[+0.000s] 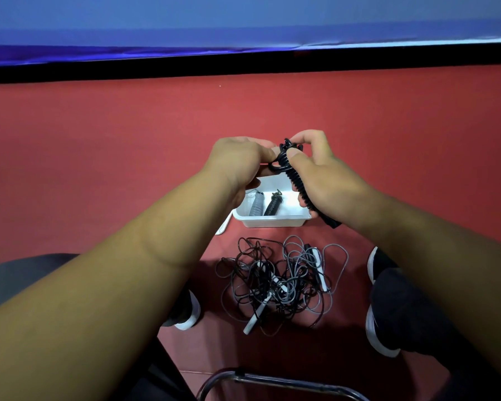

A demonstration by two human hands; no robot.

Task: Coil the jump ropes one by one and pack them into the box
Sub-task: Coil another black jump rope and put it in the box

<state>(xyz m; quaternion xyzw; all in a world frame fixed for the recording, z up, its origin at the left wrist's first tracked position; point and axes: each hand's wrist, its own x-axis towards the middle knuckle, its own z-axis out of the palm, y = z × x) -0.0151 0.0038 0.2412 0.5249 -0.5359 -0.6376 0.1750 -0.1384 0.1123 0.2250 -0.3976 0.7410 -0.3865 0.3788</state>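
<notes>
**One black rope bundle held above the white box**

Nearest to the camera is a metal chair frame (272, 382), and a dark shoe with a white sole (185, 318) stands on the red floor (99, 154). Between the feet lies a tangled pile of ropes (278, 285), black and grey cords mixed with white and black handles.

Behind the pile the white box (272, 221) stands on the floor. Two wound ropes lie in it side by side: a grey bundle (256, 204) on the left and a black bundle (272, 204) on the right.

Over the box, the right hand (327, 180) grips a third black rope (297, 183), its fingers curled round the tightly wound body. The left hand (237, 163) pinches the loose loops at the upper end.

Farther away, a black strip (243, 65) borders a blue wall (243, 18).
</notes>
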